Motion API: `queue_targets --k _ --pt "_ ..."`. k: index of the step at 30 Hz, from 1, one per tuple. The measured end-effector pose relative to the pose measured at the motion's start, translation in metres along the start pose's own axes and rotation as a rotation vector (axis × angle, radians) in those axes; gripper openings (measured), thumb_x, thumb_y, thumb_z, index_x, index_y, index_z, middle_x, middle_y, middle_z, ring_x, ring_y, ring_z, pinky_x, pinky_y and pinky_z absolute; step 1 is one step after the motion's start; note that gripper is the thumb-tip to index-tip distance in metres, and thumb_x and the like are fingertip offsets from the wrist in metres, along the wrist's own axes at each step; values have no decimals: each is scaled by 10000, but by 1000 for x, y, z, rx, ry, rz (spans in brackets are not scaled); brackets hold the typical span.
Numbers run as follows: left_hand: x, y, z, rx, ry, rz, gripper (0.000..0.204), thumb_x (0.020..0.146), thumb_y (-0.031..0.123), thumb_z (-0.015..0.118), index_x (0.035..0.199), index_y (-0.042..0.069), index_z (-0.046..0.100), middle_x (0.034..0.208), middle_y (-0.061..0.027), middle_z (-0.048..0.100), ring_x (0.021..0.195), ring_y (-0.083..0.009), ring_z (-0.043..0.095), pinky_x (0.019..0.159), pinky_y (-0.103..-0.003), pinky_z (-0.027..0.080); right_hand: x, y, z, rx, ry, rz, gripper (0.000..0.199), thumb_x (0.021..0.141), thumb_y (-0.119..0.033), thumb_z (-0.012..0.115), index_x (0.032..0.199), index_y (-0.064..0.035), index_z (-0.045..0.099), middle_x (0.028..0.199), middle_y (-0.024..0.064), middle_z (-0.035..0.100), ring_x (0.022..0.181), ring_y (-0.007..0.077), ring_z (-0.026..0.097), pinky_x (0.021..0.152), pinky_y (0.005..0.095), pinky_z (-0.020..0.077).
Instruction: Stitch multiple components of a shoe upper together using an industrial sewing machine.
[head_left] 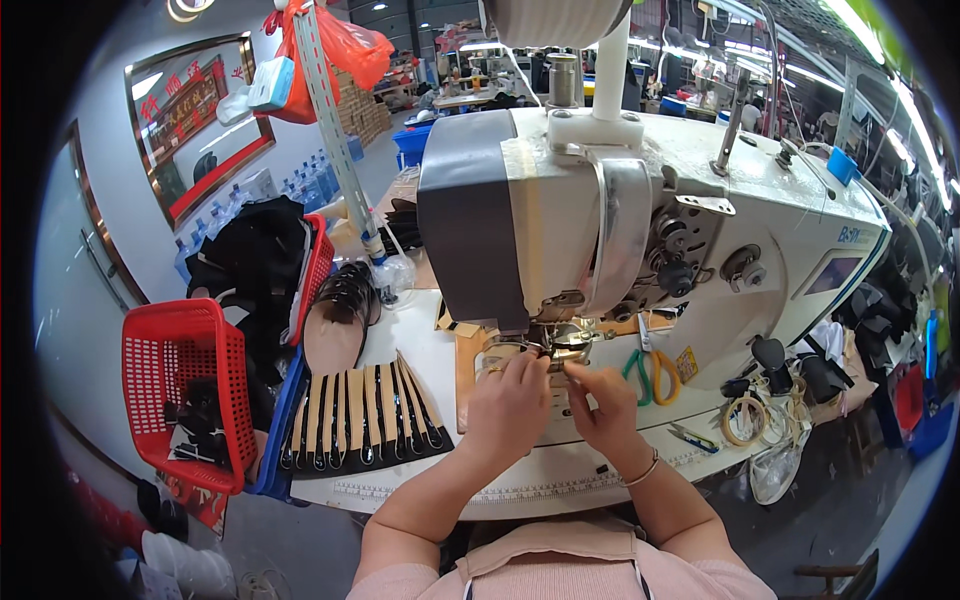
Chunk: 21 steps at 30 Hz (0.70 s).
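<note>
A large white industrial sewing machine [740, 185] with a dark grey cover fills the middle. Below its head, my left hand [508, 400] rests on the bed with fingers bent and pressed together at the presser foot [566, 340]. Close beside it on the right, my right hand [603, 402] has thumb and forefinger pinched at the same spot. Whatever they hold is mostly hidden by fingers and the foot. Left of my hands lies a row of black-and-tan strips [365, 418], fanned out side by side.
Green-handled and orange-handled scissors [652, 378] lie right of my hand, with thread snips [693, 438] and a tape roll [744, 420] farther right. A dark sandal [340, 320] stands behind the strips. Red baskets [180, 320] with black pieces flank the table's left edge.
</note>
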<state>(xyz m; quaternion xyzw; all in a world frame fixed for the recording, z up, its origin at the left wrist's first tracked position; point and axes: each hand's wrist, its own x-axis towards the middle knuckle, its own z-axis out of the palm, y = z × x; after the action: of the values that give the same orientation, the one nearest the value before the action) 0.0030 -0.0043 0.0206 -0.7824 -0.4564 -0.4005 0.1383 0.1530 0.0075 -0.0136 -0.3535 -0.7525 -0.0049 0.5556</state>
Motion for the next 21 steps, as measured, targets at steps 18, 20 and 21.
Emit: queue_targets --k 18,20,21 --pt "73 -74 -4 -824 -789 -429 476 636 212 752 1035 22 573 966 -92 591 884 -172 535 771 -277 435 19 -9 -9 -262 -98 -335 286 675 -77 571 960 -78 597 1000 26 545 903 193 507 734 307 402" --pt "75 -68 -6 -791 -797 -480 500 631 203 757 1054 22 562 972 -86 586 888 -170 533 781 -275 433 19 -6 -8 -301 -87 -357 259 679 -117 553 929 -73 604 1002 14 548 907 180 510 739 295 396" --pt "76 -66 -7 -756 -807 -529 524 625 193 762 1073 22 551 978 -81 582 893 -167 531 790 -274 431 18 -6 -8 -301 -73 -354 269 663 -110 570 925 -64 609 991 19 562 896 188 515 727 304 394"
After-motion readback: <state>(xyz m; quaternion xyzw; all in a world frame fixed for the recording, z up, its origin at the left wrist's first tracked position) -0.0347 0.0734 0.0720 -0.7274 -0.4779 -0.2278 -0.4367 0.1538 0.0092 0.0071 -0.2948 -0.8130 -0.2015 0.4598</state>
